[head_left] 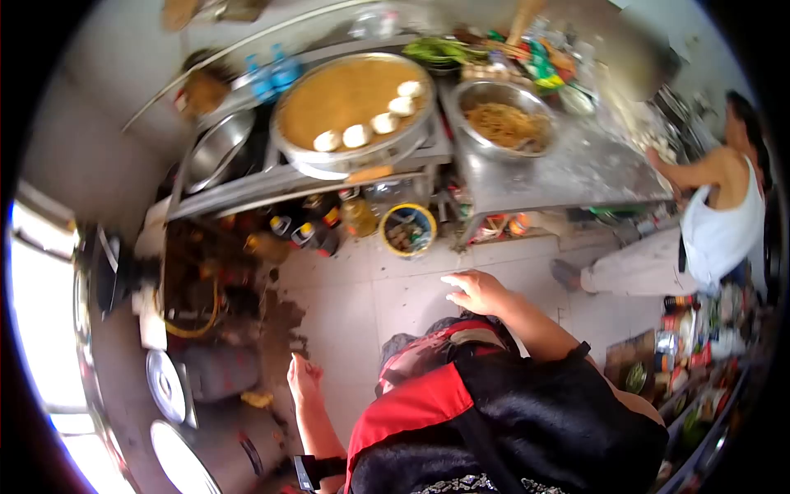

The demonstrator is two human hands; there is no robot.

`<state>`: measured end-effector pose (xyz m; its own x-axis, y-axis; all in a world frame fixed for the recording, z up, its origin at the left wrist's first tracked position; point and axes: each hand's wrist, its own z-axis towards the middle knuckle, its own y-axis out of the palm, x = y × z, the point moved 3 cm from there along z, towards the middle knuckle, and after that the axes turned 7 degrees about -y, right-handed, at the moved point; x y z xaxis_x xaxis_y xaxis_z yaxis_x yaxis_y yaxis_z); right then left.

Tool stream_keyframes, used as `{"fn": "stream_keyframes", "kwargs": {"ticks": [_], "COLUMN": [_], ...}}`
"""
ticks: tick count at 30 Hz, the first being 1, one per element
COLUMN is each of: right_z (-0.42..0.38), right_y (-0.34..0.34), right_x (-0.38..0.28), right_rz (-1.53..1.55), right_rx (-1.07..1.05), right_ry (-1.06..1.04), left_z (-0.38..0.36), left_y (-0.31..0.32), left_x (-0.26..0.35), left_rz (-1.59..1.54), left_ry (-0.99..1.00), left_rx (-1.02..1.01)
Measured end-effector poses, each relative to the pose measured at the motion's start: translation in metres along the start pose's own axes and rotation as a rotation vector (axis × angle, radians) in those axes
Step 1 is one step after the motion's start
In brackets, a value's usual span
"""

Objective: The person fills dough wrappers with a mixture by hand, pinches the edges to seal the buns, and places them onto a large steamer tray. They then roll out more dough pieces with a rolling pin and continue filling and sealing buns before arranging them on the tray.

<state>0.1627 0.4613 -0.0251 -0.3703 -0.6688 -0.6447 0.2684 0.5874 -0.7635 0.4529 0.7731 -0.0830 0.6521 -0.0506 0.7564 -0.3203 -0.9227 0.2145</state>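
Observation:
Over the tiled floor, my right hand (479, 292) is held out in front of my body with its fingers apart and nothing in it. My left hand (305, 377) hangs lower at the left, blurred, its fingers partly curled; whether they are apart is unclear. Neither hand touches the counter. Ahead of me is a large round steamer (355, 107) with a brown lining, and several white buns (356, 136) lie in a curve along its near right edge. To its right stands a metal bowl (504, 119) of yellowish-brown food.
A bin (407, 230) with a yellow rim stands under the counter beside bottles (315, 236). Another person (718, 218) works at the floured metal table (568, 169) on the right. Gas cylinders (218, 370) stand at the left, and crowded shelves (699, 370) at the right.

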Motion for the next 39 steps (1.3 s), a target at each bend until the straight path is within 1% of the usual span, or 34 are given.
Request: {"fn": "stream_keyframes", "kwargs": {"ticks": [2,4,5,6,7,9,10,11,13,15,17,18,19,21,23,24,25,26,28,29,31,32,33,35,36,39], "right_z": [-0.033,-0.065,-0.076,-0.088,-0.097,-0.115,-0.121,-0.126,-0.131,-0.133,-0.132,-0.13,-0.131,-0.132,-0.125,-0.125,-0.127,-0.126,-0.126,-0.126,-0.125,-0.123,-0.122,-0.12,-0.119,-0.118], "right_y": [-0.025,-0.048,-0.065,-0.09,-0.113,-0.158,-0.176,-0.191,-0.205,-0.213,-0.215,-0.215,-0.211,-0.2,-0.208,-0.212,-0.215,-0.221,-0.231,-0.234,-0.246,-0.254,-0.262,-0.285,-0.296,-0.33], "right_x": [0.054,0.117,0.145,0.157,0.172,0.202,0.214,0.224,0.252,0.271,0.279,0.279,0.277,0.276,0.282,0.282,0.282,0.285,0.296,0.302,0.317,0.324,0.331,0.349,0.362,0.421], "right_rz": [0.039,-0.004,-0.028,-0.074,-0.067,-0.073,-0.025,0.023,-0.068,-0.121,-0.143,-0.141,-0.132,-0.011,0.051,0.064,0.085,0.137,0.05,0.011,0.079,0.137,0.197,0.234,0.252,0.214], "right_rx": [0.024,0.081,0.11,0.111,0.157,0.251,0.29,0.323,0.356,0.362,0.366,0.363,0.354,0.378,0.439,0.473,0.503,0.492,0.527,0.546,0.606,0.619,0.63,0.647,0.653,0.683], "right_ry": [0.093,0.166,0.195,0.234,0.252,0.276,0.338,0.405,0.366,0.382,0.426,0.454,0.481,0.505,0.524,0.542,0.566,0.632,0.627,0.621,0.622,0.638,0.654,0.62,0.599,0.463], "left_z": [0.005,0.016,0.022,0.022,0.017,0.009,0.009,0.006,0.003,0.015,0.023,0.027,0.04,0.054,0.057,0.079,0.106,0.134,0.127,0.121,0.079,0.102,0.104,0.105,0.094,0.05], "left_y": [0.103,0.202,0.254,0.301,0.343,0.422,0.458,0.491,0.548,0.595,0.636,0.654,0.666,0.697,0.716,0.718,0.721,0.722,0.731,0.73,0.749,0.749,0.754,0.762,0.768,0.798], "left_x": [0.006,-0.005,-0.014,-0.021,-0.025,-0.028,-0.027,-0.024,-0.021,-0.032,-0.041,-0.045,-0.046,-0.061,-0.069,-0.079,-0.087,-0.096,-0.097,-0.1,-0.091,-0.102,-0.1,-0.1,-0.095,-0.085], "left_rz": [0.102,0.156,0.19,0.24,0.289,0.278,0.274,0.288,0.354,0.435,0.518,0.477,0.601,0.521,0.639,0.623,0.662,0.71,0.841,0.809,0.732,0.694,0.692,0.687,0.761,0.496], "left_ry": [0.038,0.042,0.061,0.076,0.082,0.075,0.097,0.138,0.244,0.27,0.297,0.258,0.269,0.368,0.535,0.43,0.369,0.304,0.464,0.442,0.412,0.313,0.315,0.313,0.408,0.328], "left_rx": [-0.171,-0.351,-0.4,-0.445,-0.482,-0.573,-0.592,-0.655,-0.667,-0.666,-0.682,-0.68,-0.691,-0.696,-0.562,-0.588,-0.641,-0.692,-0.739,-0.7,-0.624,-0.616,-0.649,-0.706,-0.668,-0.575]}}
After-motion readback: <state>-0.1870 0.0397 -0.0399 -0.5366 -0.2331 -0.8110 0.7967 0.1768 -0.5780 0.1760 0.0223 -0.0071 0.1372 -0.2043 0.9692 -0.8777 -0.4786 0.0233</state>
